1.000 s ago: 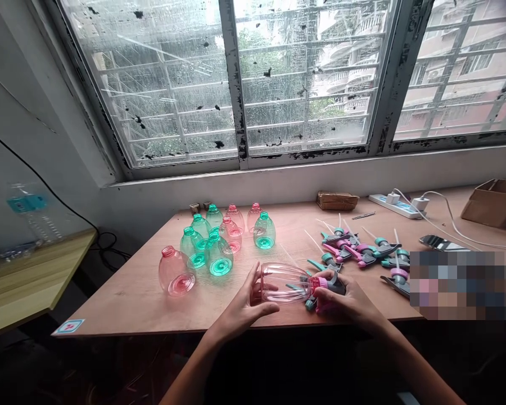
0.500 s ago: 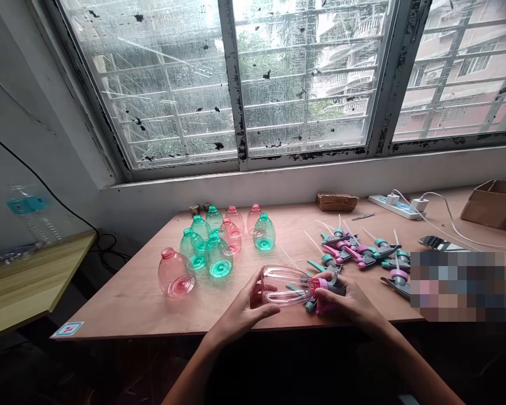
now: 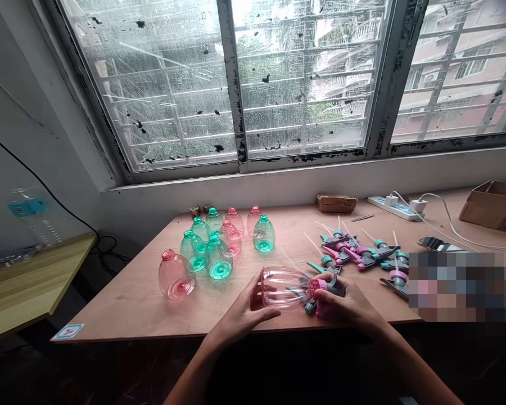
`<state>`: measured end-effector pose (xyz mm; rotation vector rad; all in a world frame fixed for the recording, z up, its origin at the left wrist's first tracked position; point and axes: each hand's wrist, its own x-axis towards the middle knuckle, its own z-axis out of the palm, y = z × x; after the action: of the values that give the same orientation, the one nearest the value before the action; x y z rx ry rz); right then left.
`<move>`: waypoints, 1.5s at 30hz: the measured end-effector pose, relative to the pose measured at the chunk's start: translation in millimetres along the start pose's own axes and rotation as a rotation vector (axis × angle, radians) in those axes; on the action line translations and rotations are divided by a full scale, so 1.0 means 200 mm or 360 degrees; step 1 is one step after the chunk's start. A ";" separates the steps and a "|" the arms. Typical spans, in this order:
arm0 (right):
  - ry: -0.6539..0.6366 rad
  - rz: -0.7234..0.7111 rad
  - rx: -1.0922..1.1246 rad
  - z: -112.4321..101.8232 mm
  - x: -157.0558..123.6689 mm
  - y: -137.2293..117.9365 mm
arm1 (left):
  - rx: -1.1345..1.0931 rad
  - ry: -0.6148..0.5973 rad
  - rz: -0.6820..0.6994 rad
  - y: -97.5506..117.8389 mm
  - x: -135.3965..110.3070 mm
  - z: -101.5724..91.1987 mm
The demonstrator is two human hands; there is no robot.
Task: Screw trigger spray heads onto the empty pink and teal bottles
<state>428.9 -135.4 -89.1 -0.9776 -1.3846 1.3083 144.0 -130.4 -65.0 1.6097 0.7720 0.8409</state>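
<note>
I steady the pink bottle [image 3: 283, 288] with my left hand [image 3: 245, 308], fingers curled round its base. My right hand [image 3: 342, 305] has its fingers clamped on the trigger head [image 3: 325, 288], square to the bottle's neck.

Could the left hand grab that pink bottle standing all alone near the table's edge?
Probably yes. Only bare table lies between the left hand and the lone pink bottle, though that hand now holds the sideways bottle.

Small assembly workroom, bottles [image 3: 213, 243], sprayer heads [image 3: 362, 253], plywood table [image 3: 122, 298]
</note>
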 end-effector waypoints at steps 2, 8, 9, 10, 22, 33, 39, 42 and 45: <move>-0.0003 0.0019 0.0017 0.00 0.00 0.01 | 0.0035 -0.0001 0.0047 -0.02 0.00 -0.01; -0.0004 0.0044 0.0017 -0.01 0.00 0.02 | -0.0034 -0.0046 0.0121 -0.03 0.00 0.00; 0.0001 0.0036 0.0008 -0.01 0.00 0.02 | -0.0056 -0.0032 0.0087 -0.03 0.00 0.00; 0.0004 0.0027 0.0001 -0.01 0.00 0.01 | -0.0079 -0.0022 0.0054 -0.02 0.01 0.00; -0.0010 0.0091 0.0122 0.00 -0.01 -0.01 | 0.0065 0.0003 0.0107 -0.01 0.00 0.01; 0.0008 0.0062 0.0084 0.00 -0.01 -0.01 | 0.0158 0.0038 0.0137 -0.03 0.01 -0.01; 0.0010 0.0085 0.0091 0.01 -0.01 -0.01 | 0.0081 0.0032 0.0026 -0.02 0.00 -0.01; 0.0025 0.0076 0.0080 0.00 -0.01 -0.01 | 0.0049 0.0029 -0.0008 -0.01 0.00 0.00; 0.0025 0.0064 0.0061 0.00 -0.01 -0.01 | 0.0105 0.0060 0.0091 -0.01 0.00 0.00</move>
<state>428.6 -137.7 -87.2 -0.9926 -1.3297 1.3495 144.0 -130.1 -67.2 1.6851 0.7903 0.8971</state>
